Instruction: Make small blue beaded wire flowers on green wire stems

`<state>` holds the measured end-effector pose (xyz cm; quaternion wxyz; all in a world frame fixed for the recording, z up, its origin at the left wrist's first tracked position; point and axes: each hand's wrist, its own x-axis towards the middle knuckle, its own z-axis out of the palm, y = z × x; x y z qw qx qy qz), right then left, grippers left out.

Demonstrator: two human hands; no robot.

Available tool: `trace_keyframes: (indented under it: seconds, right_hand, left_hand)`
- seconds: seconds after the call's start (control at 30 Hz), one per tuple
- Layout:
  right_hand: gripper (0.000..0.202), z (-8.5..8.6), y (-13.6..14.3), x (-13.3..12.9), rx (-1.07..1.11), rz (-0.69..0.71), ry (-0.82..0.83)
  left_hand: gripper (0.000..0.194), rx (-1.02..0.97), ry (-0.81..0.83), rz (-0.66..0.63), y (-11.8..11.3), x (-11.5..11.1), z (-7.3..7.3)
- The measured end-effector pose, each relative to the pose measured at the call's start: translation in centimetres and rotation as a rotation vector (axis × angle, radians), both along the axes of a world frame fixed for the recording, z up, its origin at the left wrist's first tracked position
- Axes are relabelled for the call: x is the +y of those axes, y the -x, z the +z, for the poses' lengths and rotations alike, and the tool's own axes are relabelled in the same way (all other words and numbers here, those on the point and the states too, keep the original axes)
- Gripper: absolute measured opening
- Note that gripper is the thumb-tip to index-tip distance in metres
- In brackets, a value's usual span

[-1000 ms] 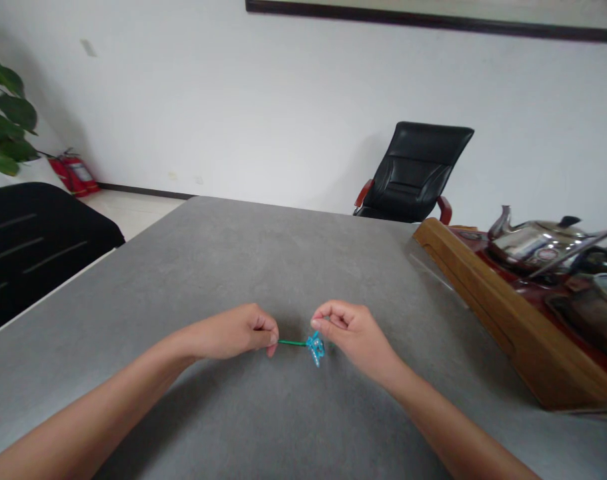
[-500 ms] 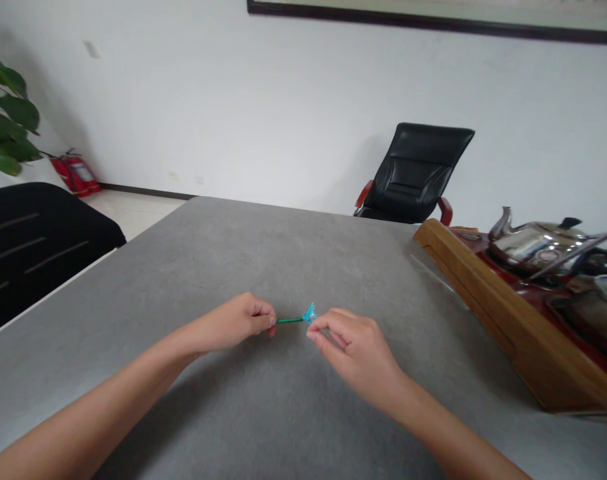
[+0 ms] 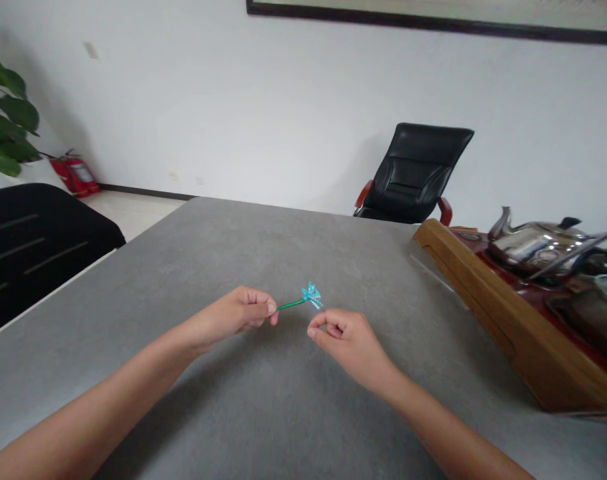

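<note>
My left hand (image 3: 246,310) is closed in a pinch on the green stem of a small beaded flower (image 3: 312,295). The light blue, glittering petals point right and up, away from the fingers, and the flower is held above the grey table (image 3: 243,247). Just below and to the right of the petals is my right hand (image 3: 346,340), its thumb and forefinger brought together in a pinch. A small gap separates it from the flower. Whether anything tiny sits between those fingertips is too small to make out.
On the right stands a wooden tea tray (image 3: 463,280) carrying a shiny metal kettle (image 3: 538,247). Beyond the table is a black office chair (image 3: 416,173); another black chair (image 3: 43,247) stands at left. Red fire extinguishers (image 3: 76,175) and a leafy plant (image 3: 8,107) are behind it.
The flower has tilted upward, its petals now higher and clear of my right fingertips. My left hand has turned slightly with the stem. My right hand has drawn slightly apart from the petals.
</note>
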<state>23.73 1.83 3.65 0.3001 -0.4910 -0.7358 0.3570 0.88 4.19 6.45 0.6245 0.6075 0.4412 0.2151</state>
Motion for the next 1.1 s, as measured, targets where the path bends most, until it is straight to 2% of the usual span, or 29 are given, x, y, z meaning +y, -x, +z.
trace_keyframes:
  seconds: [0.17, 0.33, 0.47, 0.63, 0.77, 0.93, 1.1]
  right_hand:
    - [0.018, -1.0, -0.3, 0.8, 0.12, -0.011, 0.13]
    - [0.017, -1.6, -0.4, 1.6, 0.221, 0.022, 0.203]
    - [0.02, -1.5, -0.6, 1.7, 0.181, 0.003, 0.222]
    - [0.02, -0.8, -0.7, 1.5, 0.182, 0.034, 0.196]
    - [0.018, 0.0, -0.5, 1.0, 0.168, 0.041, 0.179]
    - [0.015, 1.0, -0.2, 0.0, 0.132, 0.043, 0.1]
    - [0.012, 2.0, 0.1, -0.9, 0.01, 0.017, -0.067]
  left_hand:
    - [0.031, -0.05, 0.028, -0.074, 0.1, -0.1, -0.1]
    - [0.03, 0.018, -0.013, -0.224, 0.2, -0.4, 0.1]
    - [0.03, 0.083, -0.048, -0.361, 0.3, -0.5, 0.1]
    - [0.025, 0.178, -0.155, -0.474, 0.4, -0.4, -0.7]
    - [0.025, 0.239, -0.214, -0.488, 0.3, -0.3, -1.2]
    - [0.026, 0.313, -0.297, -0.456, 0.4, -0.3, -1.0]
    - [0.028, 0.362, -0.319, -0.372, 0.5, -0.2, -0.7]
